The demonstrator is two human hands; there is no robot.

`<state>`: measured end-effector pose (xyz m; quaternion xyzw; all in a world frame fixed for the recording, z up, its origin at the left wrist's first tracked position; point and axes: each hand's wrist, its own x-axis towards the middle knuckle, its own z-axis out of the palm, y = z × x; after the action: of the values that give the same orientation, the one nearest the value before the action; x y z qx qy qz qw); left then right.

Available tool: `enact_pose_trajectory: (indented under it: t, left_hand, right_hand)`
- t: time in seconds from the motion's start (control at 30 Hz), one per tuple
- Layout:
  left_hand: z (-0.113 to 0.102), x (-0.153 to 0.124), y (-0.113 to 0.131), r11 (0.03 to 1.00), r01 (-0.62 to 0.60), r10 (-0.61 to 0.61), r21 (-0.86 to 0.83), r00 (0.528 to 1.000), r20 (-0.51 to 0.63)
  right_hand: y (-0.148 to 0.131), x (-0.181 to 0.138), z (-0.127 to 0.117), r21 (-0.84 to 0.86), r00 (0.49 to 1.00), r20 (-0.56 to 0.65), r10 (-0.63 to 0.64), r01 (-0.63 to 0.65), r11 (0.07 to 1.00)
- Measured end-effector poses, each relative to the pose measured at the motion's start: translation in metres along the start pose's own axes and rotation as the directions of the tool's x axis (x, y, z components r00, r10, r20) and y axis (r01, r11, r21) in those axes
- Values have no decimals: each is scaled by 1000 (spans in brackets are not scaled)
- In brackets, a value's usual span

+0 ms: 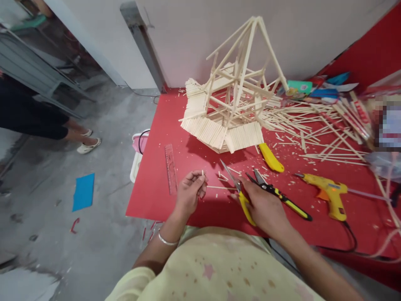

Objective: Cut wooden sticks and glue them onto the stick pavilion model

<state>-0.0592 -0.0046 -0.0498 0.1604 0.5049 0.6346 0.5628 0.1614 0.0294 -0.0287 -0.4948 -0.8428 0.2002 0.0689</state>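
Note:
My left hand is closed in a pinch on a short wooden stick, held upright above the red table. My right hand is closed on the yellow-handled scissors, whose pointed blades reach up and left. A thin stick lies between my hands. Beyond them stands a stick model, a pole frame rising to a peak with slatted panels round its base. Beside my right hand lie black-and-yellow snips, partly hidden by it. A yellow utility knife rests by the model's front edge.
On the red table are a clear ruler, a yellow glue gun with its cord, and many loose sticks. Small cuttings are scattered about. A wall stands behind. Another person's legs are at the left, near a blue sheet on the floor.

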Motion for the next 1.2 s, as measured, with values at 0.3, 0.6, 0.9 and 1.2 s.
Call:
enact_pose_trajectory:
  t: [0.3, 0.6, 0.9, 1.2]
  left_hand:
    - [1, -6, -5, 992, -62, 56, 108, 997, 51]
    - [8, -12, -1, 972, -72, 55, 224, 995, 83]
    - [6, -13, -5, 971, -57, 31, 231, 993, 115]
    - [3, -20, -9, 971, -41, 13, 234, 992, 122]
  right_hand:
    - [-33, 13, 14, 25, 996, -32, -87, 87, 996]
    - [-38, 10, 7, -45, 999, 44, -28, 30, 999]
    - [-36, 3, 1, 39, 990, 138, -9, 4, 999]
    - [-32, -4, 2, 218, 970, 244, 5, -60, 974]
